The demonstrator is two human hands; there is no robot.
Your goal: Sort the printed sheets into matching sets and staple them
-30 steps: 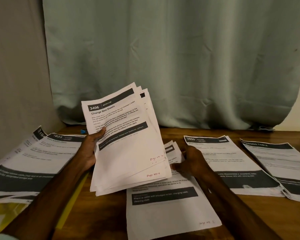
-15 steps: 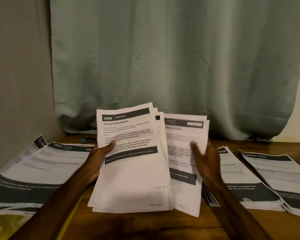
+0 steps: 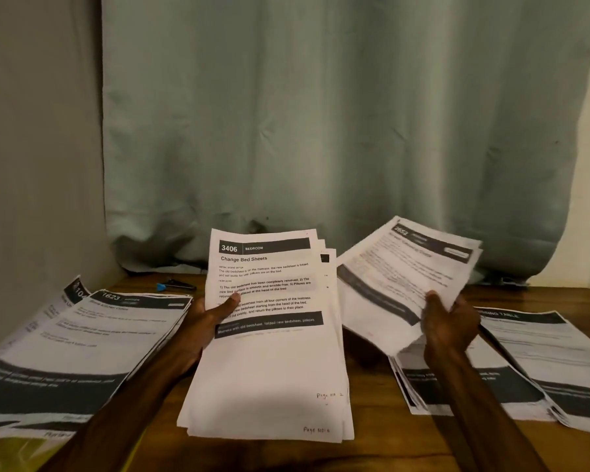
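The left hand [image 3: 205, 321] grips the stack [image 3: 269, 352] upright at mid-counter [image 3: 372, 451], while the right hand [image 3: 450, 328] pinches the 2652 sheets [image 3: 399, 277] — long axis tilted rightward — over the right-side pile [image 3: 457, 386], likely their destination.

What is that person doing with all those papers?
A person is sorting printed sheets at a wooden table. The left hand holds a thick stack topped by the page "Change Bed Sheets". The right hand grips a thinner set, tilted in the air above a pile on the right. Other piles lie flat on the left. A small blue-tipped tool lies at the back by the curtain.
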